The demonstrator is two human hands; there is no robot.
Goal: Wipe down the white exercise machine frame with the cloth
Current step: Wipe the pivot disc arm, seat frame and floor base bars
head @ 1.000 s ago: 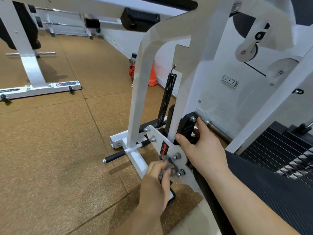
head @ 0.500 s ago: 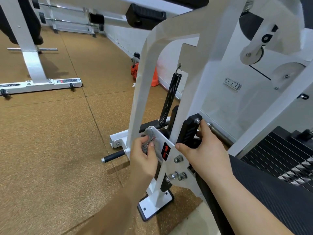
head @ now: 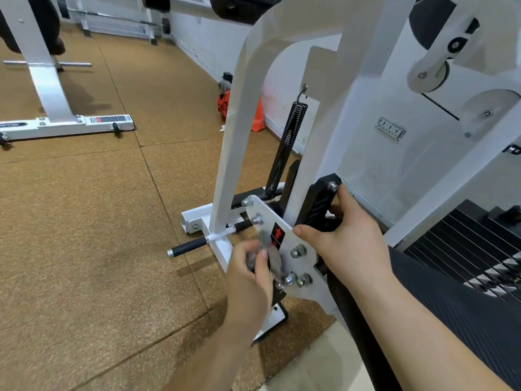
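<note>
On white bolted frame plate (head: 266, 214): drags grey cloth (head: 265, 238), pinched in left fingers (head: 260, 266), back down; clasps black bracket (head: 317, 204) with right fingers (head: 306, 231); repeat pass.

Brown speckled floor (head: 84, 221) fills the left. An orange object (head: 257, 119) sits upper middle — against the wall (head: 214, 43). Socket plate (head: 390, 129), right.

Brown speckled floor (head: 84, 249) fills the left. The white machine frame (head: 231, 165) stands on it at centre. Another white base (head: 70, 124) rests upper left.
</note>
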